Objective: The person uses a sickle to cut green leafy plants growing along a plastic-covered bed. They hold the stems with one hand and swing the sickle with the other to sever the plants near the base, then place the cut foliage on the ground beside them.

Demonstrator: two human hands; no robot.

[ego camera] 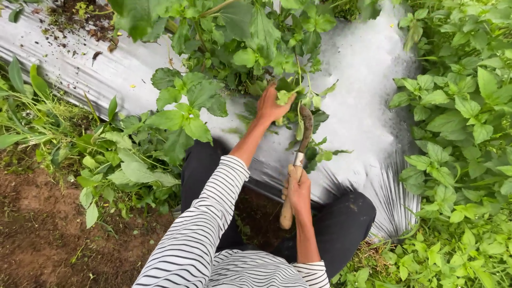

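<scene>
The left hand (271,105) is stretched out ahead and closed around a bunch of green weed stems (288,96), fingers curled tight into the leaves where they come up out of the bed. The right hand (297,191) is wrapped fully round the pale wooden handle of a sickle (301,154), thumb side up, with the dark curved blade reaching toward twelve o'clock until its tip sits just beside the gripped stems, at about four o'clock from the left hand. From where things lie, I would judge the cut is not yet made: the stems look upright and joined to the ground, and the blade is beside them, though leaves hide the exact point of contact, so I cannot tell whether the edge touches. Around the hands, the silver plastic mulch sheet (368,80) shows bare in a wide strip toward one and two o'clock, which suggests some ground there is already free of growth. Much is left: a big leafy plant (234,37) crowds the sheet at twelve o'clock, a broad-leaved clump (181,114) stands at ten o'clock from the left hand, and dense greenery (464,133) fills the whole side at three o'clock. Bare brown soil (37,234) lies at eight o'clock, beside the person's striped sleeve (202,229) and dark trousers (346,218).
</scene>
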